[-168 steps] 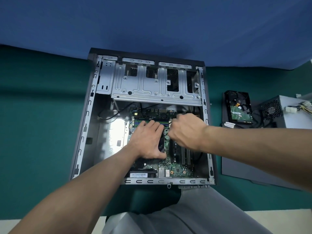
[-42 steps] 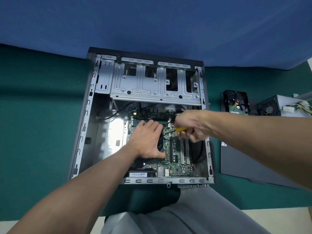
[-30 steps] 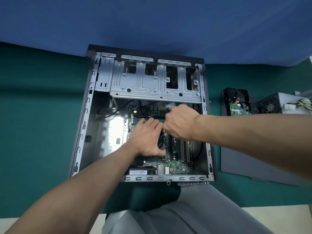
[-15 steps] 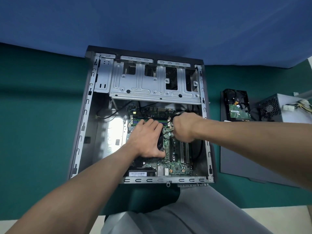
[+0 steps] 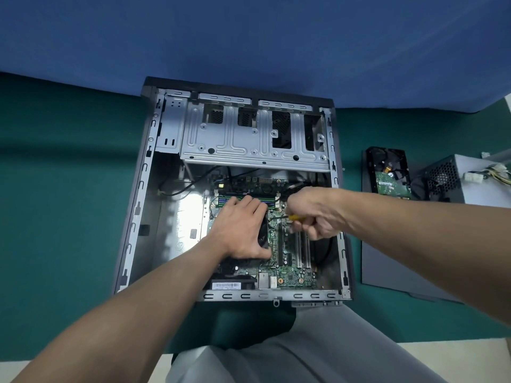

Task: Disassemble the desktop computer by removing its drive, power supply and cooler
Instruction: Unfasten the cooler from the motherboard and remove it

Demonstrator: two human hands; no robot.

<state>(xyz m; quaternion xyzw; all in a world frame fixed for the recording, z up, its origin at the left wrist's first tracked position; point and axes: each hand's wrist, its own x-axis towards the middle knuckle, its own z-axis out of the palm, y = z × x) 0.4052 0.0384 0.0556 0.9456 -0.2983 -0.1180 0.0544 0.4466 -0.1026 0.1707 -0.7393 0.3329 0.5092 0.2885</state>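
The open computer case (image 5: 138, 205) lies flat on the green table, with the green motherboard (image 5: 290, 275) exposed. My left hand (image 5: 240, 228) lies palm down on the black cooler (image 5: 262, 233), covering most of it. My right hand (image 5: 315, 211) is closed around a yellow-handled screwdriver (image 5: 296, 217), whose dark shaft points left toward the cooler's right edge. The removed hard drive (image 5: 390, 172) and the grey power supply (image 5: 467, 183) rest on the table to the right of the case.
A dark grey side panel (image 5: 392, 266) lies right of the case under the drive. The empty metal drive cage (image 5: 254, 139) fills the case's far end. Loose black cables (image 5: 188, 186) run left of the motherboard. A blue backdrop stands behind.
My right hand has turned and dropped slightly to the right, so the yellow screwdriver handle shows again. My left hand has stayed on the cooler throughout.
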